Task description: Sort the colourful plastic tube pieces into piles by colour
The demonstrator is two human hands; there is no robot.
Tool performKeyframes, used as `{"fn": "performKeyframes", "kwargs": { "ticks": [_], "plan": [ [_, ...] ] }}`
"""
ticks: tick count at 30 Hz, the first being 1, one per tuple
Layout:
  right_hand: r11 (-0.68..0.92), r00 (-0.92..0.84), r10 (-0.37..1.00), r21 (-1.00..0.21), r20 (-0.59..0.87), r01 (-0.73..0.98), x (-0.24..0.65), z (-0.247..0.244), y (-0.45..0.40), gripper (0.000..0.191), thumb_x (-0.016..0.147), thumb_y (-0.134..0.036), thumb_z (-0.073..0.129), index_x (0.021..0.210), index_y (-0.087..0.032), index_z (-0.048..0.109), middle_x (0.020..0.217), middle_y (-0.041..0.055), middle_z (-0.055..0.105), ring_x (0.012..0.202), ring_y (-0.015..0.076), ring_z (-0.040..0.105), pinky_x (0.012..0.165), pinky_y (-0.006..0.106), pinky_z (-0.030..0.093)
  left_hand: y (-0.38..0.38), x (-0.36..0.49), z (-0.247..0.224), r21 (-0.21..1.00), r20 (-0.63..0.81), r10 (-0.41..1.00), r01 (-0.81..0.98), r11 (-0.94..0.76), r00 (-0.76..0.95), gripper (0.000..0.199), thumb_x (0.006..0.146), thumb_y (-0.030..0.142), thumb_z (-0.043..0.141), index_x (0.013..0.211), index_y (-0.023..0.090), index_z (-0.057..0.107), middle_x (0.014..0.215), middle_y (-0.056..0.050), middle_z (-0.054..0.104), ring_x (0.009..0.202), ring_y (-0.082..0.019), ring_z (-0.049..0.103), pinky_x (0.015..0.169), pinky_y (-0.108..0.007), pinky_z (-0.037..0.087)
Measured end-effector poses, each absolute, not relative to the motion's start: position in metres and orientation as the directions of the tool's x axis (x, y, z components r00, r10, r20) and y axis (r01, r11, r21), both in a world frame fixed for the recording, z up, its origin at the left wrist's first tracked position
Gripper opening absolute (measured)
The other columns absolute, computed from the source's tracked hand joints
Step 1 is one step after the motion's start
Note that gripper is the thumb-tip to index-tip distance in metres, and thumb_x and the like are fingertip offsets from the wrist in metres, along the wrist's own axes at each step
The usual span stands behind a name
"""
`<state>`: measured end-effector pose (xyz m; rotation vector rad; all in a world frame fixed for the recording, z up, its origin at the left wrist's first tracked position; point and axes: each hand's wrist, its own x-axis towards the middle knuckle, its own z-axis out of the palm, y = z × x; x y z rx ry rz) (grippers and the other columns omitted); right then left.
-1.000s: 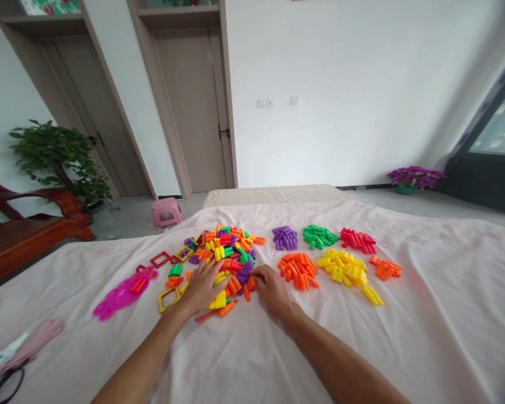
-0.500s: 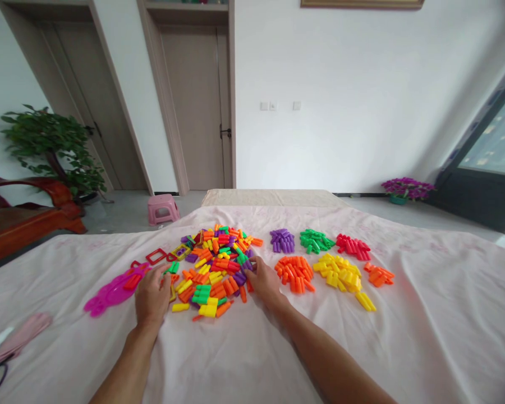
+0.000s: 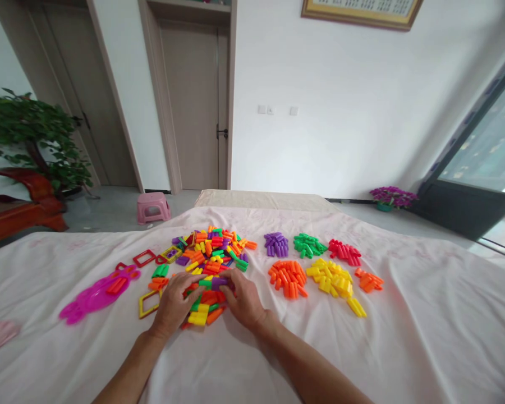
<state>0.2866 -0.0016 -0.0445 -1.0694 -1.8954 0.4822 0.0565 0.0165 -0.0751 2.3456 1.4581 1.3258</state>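
Over the near part of a mixed pile of plastic building blocks point(image 3: 210, 244), both my hands come together. My left hand point(image 3: 177, 300) pinches a green block point(image 3: 205, 284) between thumb and fingers. My right hand point(image 3: 244, 298) grips a purple block point(image 3: 219, 284) that meets the green one end to end; whether they are joined I cannot tell. Beneath and in front of the fingers lie orange, green and yellow blocks, among them a yellow block point(image 3: 198, 315). Part of the pile is hidden by the hands.
Sorted heaps lie to the right: purple blocks point(image 3: 276, 245), green blocks point(image 3: 310, 246), red blocks point(image 3: 345, 252), orange blocks point(image 3: 288, 279) and yellow blocks point(image 3: 330, 277). On the left are a magenta plastic piece point(image 3: 96, 297) and a yellow square frame point(image 3: 145, 304). A cloth point(image 3: 252, 365) covers the surface.
My left hand has moved right from the pile's left edge, and my right hand has moved left and nearer. They now meet at the green and purple blocks. The view has shifted slightly.
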Motion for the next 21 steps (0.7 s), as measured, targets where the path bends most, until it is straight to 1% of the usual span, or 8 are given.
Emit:
{"fn": "performKeyframes", "kwargs": {
  "ticks": [3,6,10,12,15,17,19,21],
  "plan": [
    [0.533,-0.199,0.844,-0.737,0.498,0.416,0.279,-0.045,-0.004,0.021,0.087,-0.017,0.058,0.106,-0.021,0.065,0.096,0.0035,0.069,0.085,0.0171,0.064,0.078,0.028,0.051,0.016,0.059,-0.078,0.524,0.6,0.789,0.681,-0.511,0.131,0.024,0.091,0.041,0.06,0.103,0.025,0.075,0.104,-0.005,0.075,0.102,-0.023,0.067,0.094,-0.039,0.052],
    [0.525,-0.181,0.85,-0.776,0.494,0.349,0.281,-0.05,0.001,0.02,0.086,-0.017,0.058,0.104,-0.021,0.065,0.094,0.0026,0.07,0.084,0.0166,0.064,0.078,0.028,0.052,0.018,0.06,-0.08,0.542,0.601,0.792,0.674,-0.502,0.107,0.024,0.09,0.043,0.061,0.098,0.024,0.075,0.102,-0.005,0.075,0.102,-0.023,0.067,0.094,-0.039,0.052],
    [0.465,-0.066,0.88,-0.826,0.47,0.319,0.305,-0.048,0.022,0.021,0.086,-0.021,0.057,0.105,-0.021,0.065,0.096,0.0034,0.072,0.087,0.0181,0.067,0.079,0.03,0.054,0.023,0.05,-0.083,0.566,0.616,0.788,0.699,-0.436,-0.008,0.03,0.092,0.048,0.058,0.101,0.022,0.072,0.103,-0.006,0.075,0.1,-0.023,0.068,0.093,-0.037,0.051],
    [0.413,0.001,0.896,-0.835,0.444,0.364,0.328,-0.039,0.043,0.023,0.087,-0.024,0.056,0.107,-0.02,0.065,0.097,0.0041,0.073,0.087,0.0189,0.068,0.078,0.03,0.054,0.024,0.044,-0.082,0.533,0.625,0.78,0.749,-0.394,-0.034,0.032,0.092,0.048,0.056,0.104,0.022,0.071,0.104,-0.006,0.075,0.1,-0.024,0.067,0.098,-0.04,0.048],
    [0.253,0.047,0.933,-0.745,0.356,0.617,0.365,-0.017,0.084,0.024,0.085,-0.024,0.058,0.107,-0.019,0.068,0.094,0.0048,0.075,0.086,0.019,0.068,0.077,0.028,0.051,0.024,0.04,-0.078,0.427,0.64,0.769,0.827,-0.366,0.01,0.035,0.093,0.045,0.056,0.117,0.022,0.067,0.115,-0.007,0.074,0.109,-0.026,0.064,0.107,-0.044,0.041],
    [0.137,0.074,0.948,-0.603,0.311,0.786,0.384,-0.004,0.112,0.027,0.085,-0.021,0.057,0.108,-0.019,0.071,0.104,0.0068,0.075,0.095,0.0193,0.068,0.082,0.026,0.049,0.024,0.038,-0.075,0.394,0.651,0.759,0.861,-0.322,-0.013,0.038,0.094,0.042,0.053,0.125,0.021,0.063,0.121,-0.008,0.072,0.111,-0.026,0.063,0.106,-0.044,0.04],
    [0.03,0.098,0.964,-0.465,0.249,0.885,0.396,0.004,0.136,0.031,0.087,-0.021,0.055,0.112,-0.019,0.072,0.113,0.0079,0.074,0.103,0.0199,0.067,0.084,0.025,0.047,0.025,0.033,-0.075,0.406,0.667,0.739,0.878,-0.254,-0.095,0.037,0.096,0.04,0.048,0.125,0.02,0.063,0.118,-0.01,0.072,0.108,-0.026,0.064,0.104,-0.044,0.041],
    [-0.032,0.119,0.972,-0.391,0.201,0.92,0.401,0.006,0.154,0.032,0.088,-0.022,0.054,0.114,-0.019,0.073,0.116,0.0095,0.073,0.107,0.0213,0.067,0.084,0.025,0.046,0.027,0.023,-0.078,0.456,0.67,0.717,0.869,-0.19,-0.195,0.036,0.096,0.038,0.045,0.121,0.02,0.065,0.115,-0.01,0.073,0.107,-0.026,0.065,0.103,-0.043,0.042]
  ]
}}
